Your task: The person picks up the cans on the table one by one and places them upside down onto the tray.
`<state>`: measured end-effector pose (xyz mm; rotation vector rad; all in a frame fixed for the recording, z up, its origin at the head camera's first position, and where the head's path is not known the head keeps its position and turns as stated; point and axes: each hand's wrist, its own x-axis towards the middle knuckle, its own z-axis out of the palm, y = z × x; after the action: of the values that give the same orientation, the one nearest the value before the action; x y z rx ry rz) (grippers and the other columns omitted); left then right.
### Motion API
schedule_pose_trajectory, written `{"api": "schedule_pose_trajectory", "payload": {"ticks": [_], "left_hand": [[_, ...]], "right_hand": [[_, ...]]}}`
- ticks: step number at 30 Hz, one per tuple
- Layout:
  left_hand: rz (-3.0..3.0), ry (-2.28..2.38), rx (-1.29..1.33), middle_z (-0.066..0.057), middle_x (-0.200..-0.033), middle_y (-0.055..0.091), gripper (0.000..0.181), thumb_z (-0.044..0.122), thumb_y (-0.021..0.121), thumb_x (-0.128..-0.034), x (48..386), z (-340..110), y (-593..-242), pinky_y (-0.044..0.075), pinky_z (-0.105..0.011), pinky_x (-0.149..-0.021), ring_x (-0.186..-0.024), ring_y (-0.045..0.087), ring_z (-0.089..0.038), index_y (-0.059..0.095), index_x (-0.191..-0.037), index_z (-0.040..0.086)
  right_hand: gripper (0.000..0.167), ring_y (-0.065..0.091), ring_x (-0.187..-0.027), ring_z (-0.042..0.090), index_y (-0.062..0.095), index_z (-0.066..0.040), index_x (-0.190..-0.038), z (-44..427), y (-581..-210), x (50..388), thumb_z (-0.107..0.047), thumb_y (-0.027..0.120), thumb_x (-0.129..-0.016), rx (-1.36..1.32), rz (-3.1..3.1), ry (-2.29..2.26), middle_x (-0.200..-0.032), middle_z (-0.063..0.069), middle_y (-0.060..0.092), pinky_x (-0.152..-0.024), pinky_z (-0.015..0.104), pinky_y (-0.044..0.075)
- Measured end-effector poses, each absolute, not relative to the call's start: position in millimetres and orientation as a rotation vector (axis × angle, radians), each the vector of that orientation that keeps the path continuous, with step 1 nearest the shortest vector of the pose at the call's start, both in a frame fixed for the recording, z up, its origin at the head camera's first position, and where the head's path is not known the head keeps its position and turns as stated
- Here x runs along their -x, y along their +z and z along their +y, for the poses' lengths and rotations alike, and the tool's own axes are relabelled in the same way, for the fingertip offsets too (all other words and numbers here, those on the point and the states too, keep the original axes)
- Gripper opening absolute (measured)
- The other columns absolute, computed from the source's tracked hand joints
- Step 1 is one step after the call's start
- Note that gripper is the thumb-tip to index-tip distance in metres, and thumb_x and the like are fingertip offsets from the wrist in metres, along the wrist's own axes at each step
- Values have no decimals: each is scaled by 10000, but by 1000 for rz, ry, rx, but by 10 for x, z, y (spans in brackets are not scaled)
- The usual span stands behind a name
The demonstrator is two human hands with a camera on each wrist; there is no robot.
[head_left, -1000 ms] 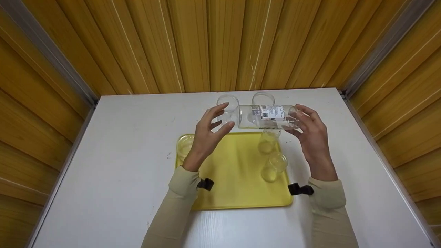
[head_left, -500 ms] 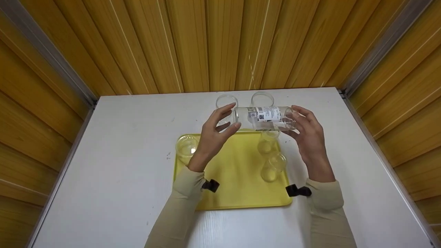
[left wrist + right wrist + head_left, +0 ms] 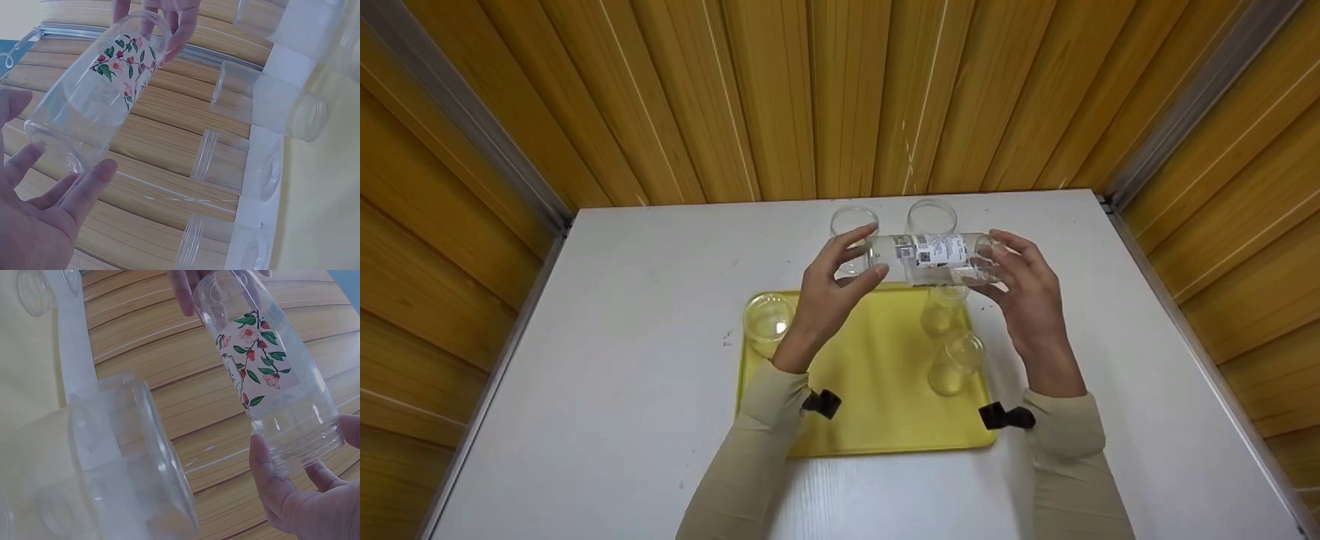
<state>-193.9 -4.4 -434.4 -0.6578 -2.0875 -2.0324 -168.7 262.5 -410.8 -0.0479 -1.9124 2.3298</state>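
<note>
A clear jar (image 3: 934, 259) with a white printed label lies level in the air above the back edge of the tray. My left hand (image 3: 829, 292) grips its base end between thumb and fingers. At the threaded mouth end, my right hand (image 3: 1024, 300) holds the jar with curled fingers. Pink flowers and green leaves on the label (image 3: 129, 67) show in the left wrist view. In the right wrist view the same floral jar (image 3: 270, 365) slants between the hands, its screw threads by the right fingers. Nothing is visible inside it.
A yellow tray (image 3: 877, 420) on the white table (image 3: 622, 337) bears a clear jar (image 3: 767, 322) at left and two more, a rear jar (image 3: 939, 315) and a front jar (image 3: 956, 367), at right. Behind it stand two clear jars (image 3: 855, 217). Wood-look panels (image 3: 840, 97) enclose the table.
My left hand has moved right and now touches the jar's base end, from which it was apart. The jar and my right hand have shifted slightly left and toward me.
</note>
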Motion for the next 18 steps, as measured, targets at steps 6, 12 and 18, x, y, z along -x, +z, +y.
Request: {"api": "schedule_pose_trajectory", "payload": {"ticks": [6,12,18], "left_hand": [[-2068,-2046,661,-38,-1487,565,512,200,740,-1002,1943,-40,-4337,584,-381,-965,-1362,570,-275,602,-1487,112],[-2050,-2042,680,-126,-1442,582,490,168,743,-1001,1942,-43,-4343,599,-371,-933,-1341,586,-263,614,-1466,79],[-2079,-2007,674,-100,-1428,610,483,194,750,-1003,1929,-62,-4349,595,-377,-940,-1300,608,-212,626,-1456,82]], "right_hand": [[467,590,-1243,344,479,-19,-1495,2620,-4101,1690,-275,558,-1113,44,-1916,2326,-1335,154,559,-929,365,573],[422,605,-1217,330,510,-38,-1460,2618,-4106,1696,-268,567,-1110,29,-1894,2346,-1318,152,578,-923,379,577],[446,613,-1201,296,496,-29,-1476,2628,-4115,1680,-282,563,-1114,26,-1925,2334,-1331,156,569,-927,375,575]]}}
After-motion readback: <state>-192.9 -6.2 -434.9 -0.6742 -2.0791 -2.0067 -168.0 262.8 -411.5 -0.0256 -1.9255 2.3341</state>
